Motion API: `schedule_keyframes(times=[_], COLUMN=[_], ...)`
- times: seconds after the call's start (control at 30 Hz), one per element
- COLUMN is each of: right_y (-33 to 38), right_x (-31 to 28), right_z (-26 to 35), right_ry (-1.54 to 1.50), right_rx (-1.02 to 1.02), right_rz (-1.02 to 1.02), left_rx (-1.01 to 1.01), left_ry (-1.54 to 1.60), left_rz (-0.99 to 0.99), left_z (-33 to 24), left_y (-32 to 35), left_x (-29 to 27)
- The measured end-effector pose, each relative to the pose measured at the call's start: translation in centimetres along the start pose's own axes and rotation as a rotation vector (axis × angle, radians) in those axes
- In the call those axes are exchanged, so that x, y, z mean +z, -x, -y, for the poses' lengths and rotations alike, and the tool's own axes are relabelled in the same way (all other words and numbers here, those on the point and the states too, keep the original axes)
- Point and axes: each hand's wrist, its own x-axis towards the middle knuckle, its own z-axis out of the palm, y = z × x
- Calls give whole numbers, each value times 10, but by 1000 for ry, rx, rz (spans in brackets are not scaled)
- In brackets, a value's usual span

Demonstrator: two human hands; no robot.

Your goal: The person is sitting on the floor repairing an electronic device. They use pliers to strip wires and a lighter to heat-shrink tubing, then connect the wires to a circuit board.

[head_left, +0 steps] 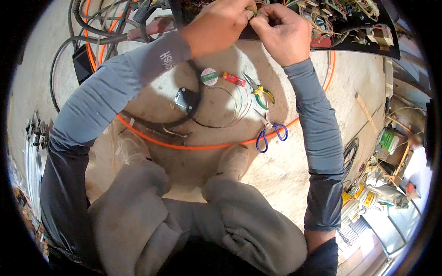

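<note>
At the top edge, my left hand [224, 22] and my right hand [286, 36] meet with fingertips closed in a pinch. Between them shows a bit of thin wire [254, 14], mostly covered by the fingers. Both hands are over the near edge of a dark panel [363, 45] that carries circuit boards and many coloured wires [317, 16]. On the floor below lie a green-and-white tape roll [209, 77], a small red object [234, 78], long-nose pliers [259, 91] with yellow-green handles, and blue-handled scissors [270, 131].
An orange hose [202, 147] curves across the floor before my feet. Thick dark cables [103, 34] gather at upper left, and a small black device [185, 98] lies within a black cable loop. Wood, buckets [366, 198] and a person [416, 161] are at right; metal strips [34, 156] stand left.
</note>
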Motion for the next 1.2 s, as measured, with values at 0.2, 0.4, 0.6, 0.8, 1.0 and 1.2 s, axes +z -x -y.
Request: schedule_keyframes(times=[0.2,0.4,0.6,0.8,1.0,1.2], right_y=[4,8,11,18,16,10], right_x=[18,21,19,19,14,12], right_z=[-12,-10,-13,-22,-20,-26], right_ry=[-243,-359,-610,-562,-252,-137], right_rx=[-4,125,298,171,-101,-249], right_rz=[-197,-180,-95,-130,-148,-164], left_rx=[-19,-21,-131,-190,-231,-382], left_ry=[21,37,103,71,57,153], left_rz=[-37,-16,63,109,132,177], left_z=[-4,4,11,6,7,-15], left_y=[0,-1,0,0,2,-10], left_x=[1,2,8,4,-1,-9])
